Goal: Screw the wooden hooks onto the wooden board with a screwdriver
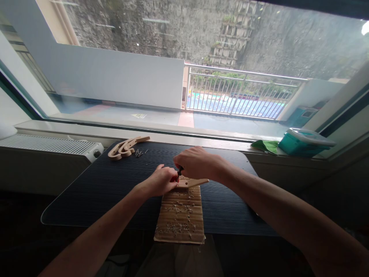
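Note:
My right hand (pixel 196 163) is closed around a dark-handled screwdriver (pixel 180 171), most of which its fingers hide. The tool points down at a flat, pale wooden piece (pixel 198 182) with a hole in it. At that piece's left end, my left hand (pixel 164 180) is closed on it, close to the screwdriver's tip. A bit of red shows between the two hands, too small to make out. The wooden piece lies on a pitted strip of corrugated cardboard (pixel 180 215), which reaches over the table's near edge.
Curved wooden pieces (pixel 123 149) lie at the back left of the black table (pixel 109 192), beside several loose screws (pixel 138 153). A radiator (pixel 52 148) stands to the left. On the right of the windowsill are a teal box (pixel 304 143) and a green cloth (pixel 264 146).

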### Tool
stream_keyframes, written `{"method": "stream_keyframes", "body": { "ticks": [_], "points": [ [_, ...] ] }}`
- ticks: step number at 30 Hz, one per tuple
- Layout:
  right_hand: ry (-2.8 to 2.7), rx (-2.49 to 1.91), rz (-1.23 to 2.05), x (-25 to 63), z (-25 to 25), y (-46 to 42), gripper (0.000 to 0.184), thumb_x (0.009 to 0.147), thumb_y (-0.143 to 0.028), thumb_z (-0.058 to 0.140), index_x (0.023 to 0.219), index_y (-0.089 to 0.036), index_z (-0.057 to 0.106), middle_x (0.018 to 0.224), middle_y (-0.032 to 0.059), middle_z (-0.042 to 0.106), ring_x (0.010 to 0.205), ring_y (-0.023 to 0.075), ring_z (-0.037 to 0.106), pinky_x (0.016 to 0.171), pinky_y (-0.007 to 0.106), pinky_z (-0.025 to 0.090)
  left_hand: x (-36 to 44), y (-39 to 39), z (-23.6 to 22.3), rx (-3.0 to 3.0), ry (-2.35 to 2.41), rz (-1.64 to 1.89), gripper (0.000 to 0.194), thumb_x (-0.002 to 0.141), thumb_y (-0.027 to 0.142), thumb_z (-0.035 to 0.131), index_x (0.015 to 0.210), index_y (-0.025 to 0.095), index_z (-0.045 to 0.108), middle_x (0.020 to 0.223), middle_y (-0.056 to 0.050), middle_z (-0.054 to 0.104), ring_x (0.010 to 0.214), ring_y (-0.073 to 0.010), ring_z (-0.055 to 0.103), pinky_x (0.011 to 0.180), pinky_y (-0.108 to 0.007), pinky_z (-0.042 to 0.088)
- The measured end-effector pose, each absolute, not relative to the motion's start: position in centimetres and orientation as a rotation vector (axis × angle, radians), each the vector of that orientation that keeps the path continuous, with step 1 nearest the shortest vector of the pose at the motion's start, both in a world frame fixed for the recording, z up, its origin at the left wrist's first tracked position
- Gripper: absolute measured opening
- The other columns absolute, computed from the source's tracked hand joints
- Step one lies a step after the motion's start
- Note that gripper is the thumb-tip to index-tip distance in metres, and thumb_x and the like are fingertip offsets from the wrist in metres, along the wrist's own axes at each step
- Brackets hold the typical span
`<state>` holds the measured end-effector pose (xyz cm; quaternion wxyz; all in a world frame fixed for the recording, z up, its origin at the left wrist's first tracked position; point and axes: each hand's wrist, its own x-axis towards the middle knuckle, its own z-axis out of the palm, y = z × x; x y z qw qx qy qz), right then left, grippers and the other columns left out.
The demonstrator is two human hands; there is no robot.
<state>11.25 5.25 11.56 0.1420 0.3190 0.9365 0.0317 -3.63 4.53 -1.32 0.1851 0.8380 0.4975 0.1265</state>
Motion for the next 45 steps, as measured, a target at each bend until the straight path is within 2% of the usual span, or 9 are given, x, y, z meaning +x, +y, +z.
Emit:
{"method": "stream_keyframes", "body": {
  "ticks": [6, 10, 14, 17, 21, 24, 33, 38, 45],
  "points": [
    [2.736, 1.017, 0.094, 11.3, 10.7, 6.0, 0.023, 0.081, -0.029, 0.053, 0.086, -0.015, 0.071, 0.083, 0.0100, 0.071, 0.072, 0.0172, 0.059, 0.053, 0.027, 0.030, -3.6, 4.5, -1.2, 2.331, 1.400, 0.320, 0.015, 0.077, 0.023, 0.050, 0.073, 0.021, 0.064, 0.075, 0.001, 0.068, 0.081, -0.0193, 0.062, 0.106, -0.060, 0.015],
    [2.793, 1.112, -0.067, 13.7, 11.8, 6.8, 0.022, 0.078, -0.036, 0.058, 0.079, -0.018, 0.071, 0.074, 0.0053, 0.069, 0.067, 0.0156, 0.057, 0.054, 0.028, 0.030, -3.4, 4.4, -0.4, 2.367, 1.402, 0.290, 0.016, 0.077, 0.022, 0.049, 0.075, 0.021, 0.065, 0.080, 0.000, 0.068, 0.084, -0.0199, 0.061, 0.104, -0.055, 0.022],
    [2.936, 1.454, -0.718, 18.3, 11.5, 7.7, 0.032, 0.081, -0.046, 0.053, 0.084, -0.018, 0.070, 0.067, 0.0021, 0.067, 0.051, 0.0094, 0.050, 0.050, 0.025, 0.033, -4.0, 4.2, 0.6, 2.304, 1.388, 0.333, 0.021, 0.075, 0.025, 0.053, 0.091, 0.020, 0.067, 0.088, -0.003, 0.067, 0.085, -0.0196, 0.060, 0.093, -0.039, 0.039],
    [2.951, 1.722, -1.221, 21.3, 8.7, 7.6, 0.035, 0.077, -0.045, 0.059, 0.089, -0.014, 0.069, 0.071, 0.0053, 0.068, 0.062, 0.0128, 0.057, 0.055, 0.026, 0.041, -5.2, 3.6, 0.8, 2.173, 1.413, 0.508, 0.042, 0.073, 0.031, 0.058, 0.114, 0.021, 0.059, 0.097, -0.004, 0.064, 0.085, -0.0185, 0.061, 0.081, -0.030, 0.046],
    [2.754, 1.844, -1.808, 22.8, 3.4, 6.4, 0.042, 0.073, -0.044, 0.064, 0.103, -0.014, 0.068, 0.080, 0.0069, 0.071, 0.065, 0.0132, 0.058, 0.057, 0.027, 0.044, -6.3, 2.6, -0.2, 2.022, 1.430, 0.673, 0.056, 0.070, 0.032, 0.062, 0.124, 0.021, 0.051, 0.103, -0.003, 0.063, 0.094, -0.0186, 0.060, 0.087, -0.029, 0.046],
    [2.604, 1.862, -2.052, 22.5, 0.5, 5.5, 0.039, 0.071, -0.042, 0.067, 0.100, -0.015, 0.070, 0.078, 0.0057, 0.071, 0.065, 0.0125, 0.057, 0.055, 0.026, 0.042, -6.1, 2.0, -1.0, 1.937, 1.416, 0.680, 0.047, 0.072, 0.029, 0.059, 0.118, 0.021, 0.053, 0.098, -0.002, 0.064, 0.094, -0.0192, 0.060, 0.088, -0.030, 0.046],
    [2.406, 1.998, -2.650, 22.1, -0.9, 5.4, 0.039, 0.067, -0.041, 0.072, 0.096, -0.016, 0.070, 0.075, 0.0049, 0.068, 0.059, 0.0093, 0.047, 0.053, 0.025, 0.036, -6.0, 1.4, -2.5, 1.815, 1.455, 0.814, 0.051, 0.071, 0.027, 0.061, 0.121, 0.020, 0.051, 0.110, -0.005, 0.062, 0.096, -0.0188, 0.060, 0.092, -0.034, 0.047],
    [2.295, 2.018, -2.748, 21.9, -1.3, 5.0, 0.044, 0.068, -0.044, 0.071, 0.100, -0.015, 0.069, 0.077, 0.0068, 0.067, 0.062, 0.0111, 0.050, 0.053, 0.026, 0.037, -5.7, 1.2, -2.6, 1.851, 1.461, 0.875, 0.042, 0.073, 0.026, 0.060, 0.114, 0.020, 0.053, 0.111, -0.005, 0.062, 0.104, -0.0190, 0.058, 0.098, -0.033, 0.042],
    [2.651, 1.914, -2.142, 21.4, 0.5, 4.9, 0.033, 0.075, -0.041, 0.064, 0.095, -0.015, 0.065, 0.076, 0.0050, 0.068, 0.065, 0.0132, 0.055, 0.058, 0.027, 0.042, -5.3, 1.4, -2.9, 1.896, 1.493, 0.802, 0.045, 0.071, 0.027, 0.062, 0.115, 0.021, 0.050, 0.108, -0.004, 0.063, 0.100, -0.0194, 0.060, 0.094, -0.033, 0.045]
  ]
}}
